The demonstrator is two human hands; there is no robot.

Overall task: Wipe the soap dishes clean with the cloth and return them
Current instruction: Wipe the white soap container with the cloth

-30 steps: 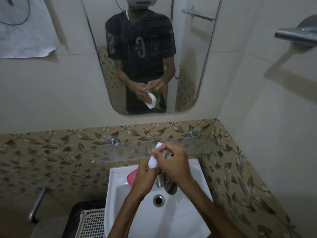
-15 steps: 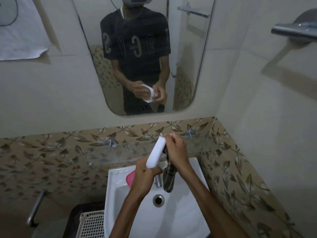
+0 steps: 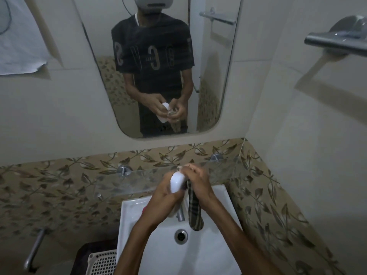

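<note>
Gripping soap dish (image 3: 177, 182) and cloth (image 3: 195, 211), curled fingers (image 3: 193, 171) above white sink (image 3: 210, 255).

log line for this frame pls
step: wiping | left hand: holds white soap dish | right hand: grips striped cloth against dish | over sink | returned: not yet

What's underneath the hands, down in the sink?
In the sink below the hands: the drain, the tap and the hanging cloth. A pink thing peeks out beside the left hand, mostly covered.
</note>
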